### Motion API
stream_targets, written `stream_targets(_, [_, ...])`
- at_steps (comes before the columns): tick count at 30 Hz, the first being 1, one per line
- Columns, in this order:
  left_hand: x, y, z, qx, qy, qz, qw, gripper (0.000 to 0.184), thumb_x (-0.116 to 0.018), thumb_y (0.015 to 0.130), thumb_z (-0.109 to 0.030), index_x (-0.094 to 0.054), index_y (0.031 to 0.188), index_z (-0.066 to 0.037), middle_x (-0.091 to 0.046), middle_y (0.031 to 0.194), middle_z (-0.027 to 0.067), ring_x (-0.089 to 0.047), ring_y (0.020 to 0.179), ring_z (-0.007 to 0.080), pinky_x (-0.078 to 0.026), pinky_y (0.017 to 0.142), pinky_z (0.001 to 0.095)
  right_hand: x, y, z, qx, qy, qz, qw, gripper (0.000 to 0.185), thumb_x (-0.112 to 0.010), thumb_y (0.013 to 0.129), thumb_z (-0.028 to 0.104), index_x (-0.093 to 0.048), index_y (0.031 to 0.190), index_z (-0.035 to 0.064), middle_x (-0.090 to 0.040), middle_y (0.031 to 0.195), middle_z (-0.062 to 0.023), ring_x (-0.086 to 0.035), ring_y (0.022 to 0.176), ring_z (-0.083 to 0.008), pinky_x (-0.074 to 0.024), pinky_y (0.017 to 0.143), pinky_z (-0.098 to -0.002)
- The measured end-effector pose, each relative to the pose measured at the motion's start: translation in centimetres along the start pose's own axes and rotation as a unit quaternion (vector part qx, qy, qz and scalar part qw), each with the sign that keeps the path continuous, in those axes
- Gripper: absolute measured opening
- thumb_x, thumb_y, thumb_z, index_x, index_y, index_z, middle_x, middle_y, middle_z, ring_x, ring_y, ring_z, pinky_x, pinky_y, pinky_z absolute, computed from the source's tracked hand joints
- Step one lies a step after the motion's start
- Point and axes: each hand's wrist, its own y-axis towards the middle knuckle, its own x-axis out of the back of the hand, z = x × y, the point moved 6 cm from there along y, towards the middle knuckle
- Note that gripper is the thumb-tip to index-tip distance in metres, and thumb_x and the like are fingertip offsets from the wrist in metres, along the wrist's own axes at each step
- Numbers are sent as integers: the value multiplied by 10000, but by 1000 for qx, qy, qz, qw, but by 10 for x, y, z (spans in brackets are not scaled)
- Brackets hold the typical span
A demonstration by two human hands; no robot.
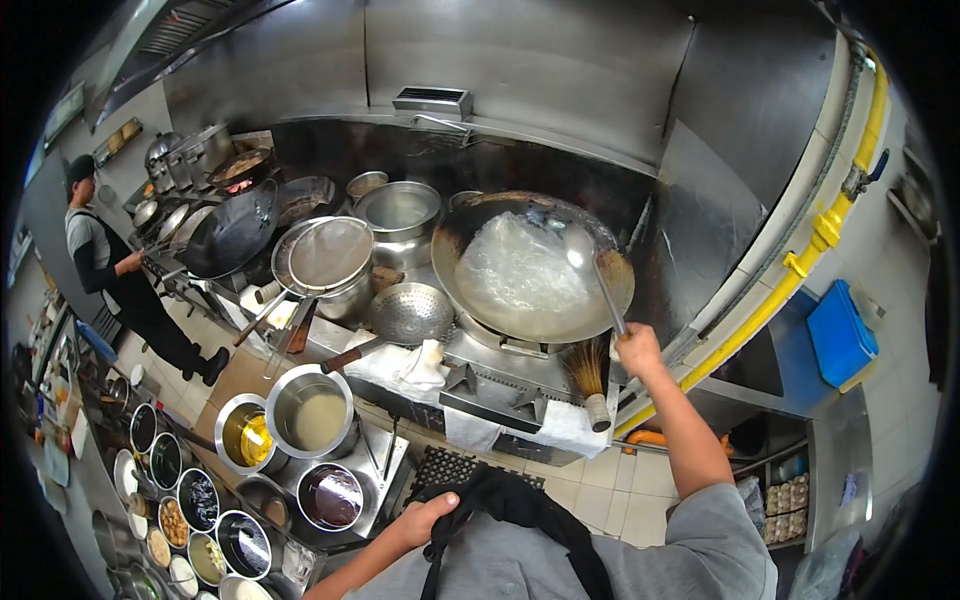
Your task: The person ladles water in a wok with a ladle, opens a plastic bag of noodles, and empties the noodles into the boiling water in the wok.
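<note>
My right hand (640, 350) is closed around the handle of a metal ladle (608, 290). The ladle's bowl is over the right part of a large wok (618, 268), at the bubbling, cloudy liquid (515, 275) inside it. Low in the view, my left hand (428, 518) rests against the black apron (510, 500) at my front, thumb on top. Its fingers look curled, and what they grip, if anything, is hidden. A bamboo wok brush (588, 380) stands at the stove's front edge, just left of my right hand.
A perforated skimmer (410, 313), a mesh strainer (325, 252) and a metal pot (398, 208) sit left of the wok. Pots of liquid, one with cloudy broth (312, 415), and several ingredient containers (198, 498) fill the lower left. A co-worker (110, 260) stands at another wok (232, 230).
</note>
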Motion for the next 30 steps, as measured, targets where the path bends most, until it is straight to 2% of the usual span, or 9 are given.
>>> stream_targets(2, [4, 1, 6, 4, -14, 6, 1000, 527, -368, 928, -484, -557, 908, 8, -516, 766, 25, -436, 648, 88, -346, 573, 214, 3, -30, 32, -317, 240, 181, 900, 100, -563, 774, 86, -559, 739, -8, -527, 569, -69, -508, 445, -185, -402, 393, -340])
stream_targets(3, [6, 2, 9, -1, -18, 12, 1000, 527, -368, 928, -482, -556, 915, 10, -517, 777, 29, -438, 655, 88, -347, 576, 214, 4, -35, 36, -317, 239, 181, 900, 100, -563, 774, 86, -559, 739, -8, -527, 569, -69, -508, 445, -185, -402, 393, -340])
stream_targets(5, [6, 3, 9, -7, -24, 20, 999, 526, -368, 929, -480, -554, 921, 12, -518, 787, 34, -439, 662, 88, -348, 578, 213, -11, -56, 42, -441, 467, 236, 729, 73, -537, 818, 79, -530, 804, 8, -472, 567, -14, -430, 392, -106, -305, 310, -254])
stream_targets(6, [4, 3, 6, -14, -24, 19, 999, 523, -368, 929, -478, -554, 915, 10, -518, 778, 33, -439, 657, 87, -348, 575, 212, -8, -54, 40, -441, 466, 235, 730, 73, -537, 818, 79, -530, 804, 8, -472, 567, -14, -430, 392, -106, -305, 310, -254])
stream_targets(8, [0, 2, 0, -20, -26, 19, 999, 519, -368, 929, -475, -555, 908, 9, -518, 770, 32, -439, 652, 87, -348, 573, 212, -11, -63, 54, -553, 657, 274, 434, 95, -518, 833, 60, -500, 880, -19, -450, 588, 2, -403, 394, -63, -283, 309, -200])
stream_targets(12, [-3, -3, -7, 8, 11, -7, 1000, 514, -369, 926, -479, -562, 877, -5, -515, 739, 18, -435, 634, 81, -343, 558, 213, 3, -53, 69, -530, 732, 283, 320, 218, -507, 842, 59, -437, 1009, -63, -439, 605, 8, -405, 403, -45, -298, 311, -178])
stream_targets(18, [2, -2, 4, 6, 26, -5, 1000, 518, -375, 925, -483, -580, 894, -9, -536, 748, 17, -444, 635, 80, -344, 558, 209, 36, -19, 87, -506, 728, 290, 361, 205, -498, 858, 75, -437, 1014, -42, -457, 618, 7, -402, 403, -34, -296, 308, -183])
stream_targets(24, [3, -3, 10, 18, 15, -22, 999, 522, -376, 928, -480, -583, 937, -1, -557, 782, 28, -464, 658, 83, -347, 565, 209, 81, 42, 101, -348, 594, 193, 699, 96, -530, 837, 73, -468, 768, 54, -466, 613, -4, -397, 417, -51, -297, 326, -211])
stream_targets(30, [10, 1, 21, 42, 20, -24, 999, 518, -380, 931, -474, -579, 944, 4, -545, 774, 22, -458, 657, 84, -347, 570, 212, 116, 94, 106, -247, 497, 112, 825, 141, -544, 829, 52, -466, 942, 19, -461, 607, -7, -402, 408, -76, -314, 329, -237])
